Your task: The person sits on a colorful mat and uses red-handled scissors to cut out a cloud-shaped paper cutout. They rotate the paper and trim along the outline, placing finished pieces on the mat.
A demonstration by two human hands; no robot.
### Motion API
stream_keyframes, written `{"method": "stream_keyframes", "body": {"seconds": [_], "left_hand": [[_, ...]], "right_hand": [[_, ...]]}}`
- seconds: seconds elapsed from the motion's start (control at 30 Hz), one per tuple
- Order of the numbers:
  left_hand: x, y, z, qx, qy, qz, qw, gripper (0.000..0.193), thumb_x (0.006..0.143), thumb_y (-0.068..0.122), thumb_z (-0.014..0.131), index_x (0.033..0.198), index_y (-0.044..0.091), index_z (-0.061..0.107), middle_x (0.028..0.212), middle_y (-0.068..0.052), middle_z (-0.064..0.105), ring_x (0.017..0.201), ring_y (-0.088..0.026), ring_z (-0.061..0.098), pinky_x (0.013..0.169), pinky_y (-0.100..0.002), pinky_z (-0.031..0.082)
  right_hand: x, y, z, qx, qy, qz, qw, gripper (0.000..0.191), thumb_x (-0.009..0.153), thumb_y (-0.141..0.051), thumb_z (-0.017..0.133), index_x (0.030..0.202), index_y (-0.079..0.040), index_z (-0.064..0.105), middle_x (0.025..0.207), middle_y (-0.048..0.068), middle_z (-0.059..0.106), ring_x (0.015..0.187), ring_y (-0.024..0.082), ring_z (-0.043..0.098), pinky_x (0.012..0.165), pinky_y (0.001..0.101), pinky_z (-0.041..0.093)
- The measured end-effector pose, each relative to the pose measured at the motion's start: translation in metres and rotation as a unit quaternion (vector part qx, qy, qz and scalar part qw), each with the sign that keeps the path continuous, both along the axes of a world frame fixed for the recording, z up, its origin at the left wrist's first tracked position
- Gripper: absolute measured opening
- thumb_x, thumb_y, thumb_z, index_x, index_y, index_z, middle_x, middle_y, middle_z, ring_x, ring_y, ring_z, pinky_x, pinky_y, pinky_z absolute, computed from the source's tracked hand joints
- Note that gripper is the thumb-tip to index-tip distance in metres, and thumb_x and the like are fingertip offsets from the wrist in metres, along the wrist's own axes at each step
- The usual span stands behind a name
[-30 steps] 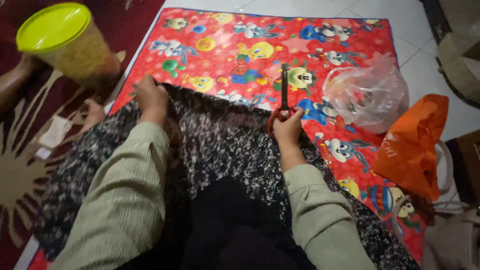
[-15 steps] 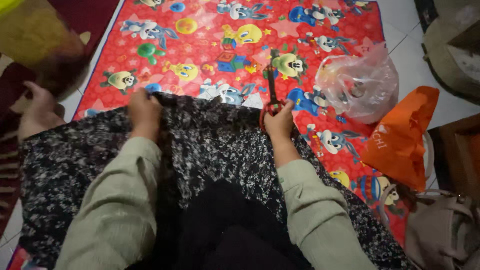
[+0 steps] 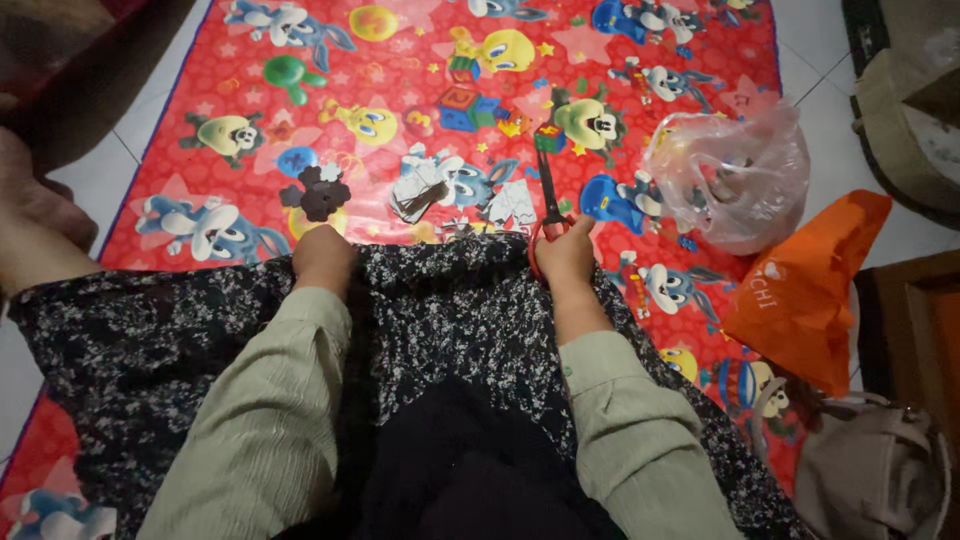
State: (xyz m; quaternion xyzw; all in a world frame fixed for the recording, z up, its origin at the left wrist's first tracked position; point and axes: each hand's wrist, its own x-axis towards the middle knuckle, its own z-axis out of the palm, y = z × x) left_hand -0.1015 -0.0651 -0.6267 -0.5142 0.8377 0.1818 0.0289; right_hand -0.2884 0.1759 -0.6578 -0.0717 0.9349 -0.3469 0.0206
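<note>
Fingers of the right hand (image 3: 566, 255) grip red-handled scissors (image 3: 549, 190) at the upper edge of the black-and-white speckled fabric (image 3: 450, 310); the left hand (image 3: 322, 255) is curled onto that edge. Right of the cartoon-printed red mat (image 3: 300, 120): clear plastic bag (image 3: 735, 175), orange bag (image 3: 805, 290).

We see the black-and-white speckled fabric (image 3: 450, 310) spread flat across the red cartoon-printed mat (image 3: 300, 100), its far edge running roughly level from left to right; it is dark with a dense scatter of pale flecks, lightly rumpled; the scissors (image 3: 549, 190) lie at that edge on our right, red handles nearest us, dark blades shut and pointing away over the mat, almost straight up the view.
</note>
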Motion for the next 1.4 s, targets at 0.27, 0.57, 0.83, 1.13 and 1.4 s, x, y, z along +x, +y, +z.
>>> {"method": "stream_keyframes", "body": {"seconds": [0.27,0.57,0.83,1.13,1.4], "left_hand": [[0.006,0.010,-0.011,-0.017,0.074,-0.001,0.997,0.021,0.095,0.018,0.062,0.100,0.003,0.076,0.103,-0.025,0.073,0.099,-0.043,0.071,0.082,-0.052,0.057],[0.025,0.023,0.001,-0.028,0.087,0.011,0.996,0.019,0.090,0.015,0.063,0.102,0.003,0.073,0.110,-0.023,0.070,0.100,-0.043,0.070,0.084,-0.052,0.057],[0.018,0.019,0.022,-0.138,0.320,-0.030,0.937,0.025,0.093,0.004,0.053,0.115,0.008,0.065,0.109,-0.026,0.065,0.099,-0.048,0.064,0.082,-0.057,0.050],[-0.014,0.019,0.022,-0.170,0.307,-0.080,0.933,0.036,0.086,0.010,0.069,0.121,0.007,0.060,0.118,-0.020,0.062,0.112,-0.041,0.058,0.095,-0.051,0.047],[0.000,0.051,-0.014,-0.179,0.190,-0.142,0.955,0.084,0.066,0.049,0.085,0.122,-0.005,0.054,0.130,-0.025,0.056,0.132,-0.052,0.042,0.102,-0.077,0.019]], "right_hand": [[0.004,-0.009,-0.011,-0.059,0.017,0.026,0.998,0.067,0.079,-0.026,0.082,0.129,-0.003,0.043,0.116,0.022,0.070,0.107,0.038,0.070,0.090,0.0447,0.054],[0.019,-0.009,-0.004,-0.061,0.025,0.037,0.997,0.062,0.079,-0.022,0.081,0.125,-0.001,0.044,0.115,0.023,0.069,0.104,0.038,0.071,0.089,0.0440,0.055],[0.026,0.008,0.010,-0.043,0.033,-0.011,0.998,0.067,0.081,-0.022,0.082,0.130,-0.003,0.041,0.112,0.024,0.069,0.103,0.041,0.069,0.089,0.0463,0.053],[0.030,0.000,0.012,-0.155,0.091,0.013,0.984,0.054,0.090,-0.021,0.080,0.127,-0.005,0.044,0.111,0.019,0.073,0.104,0.034,0.073,0.086,0.0419,0.056],[0.028,-0.006,-0.001,-0.214,0.108,0.018,0.971,0.053,0.091,-0.016,0.077,0.129,-0.004,0.043,0.110,0.015,0.071,0.097,0.023,0.074,0.082,0.0344,0.058]]}}
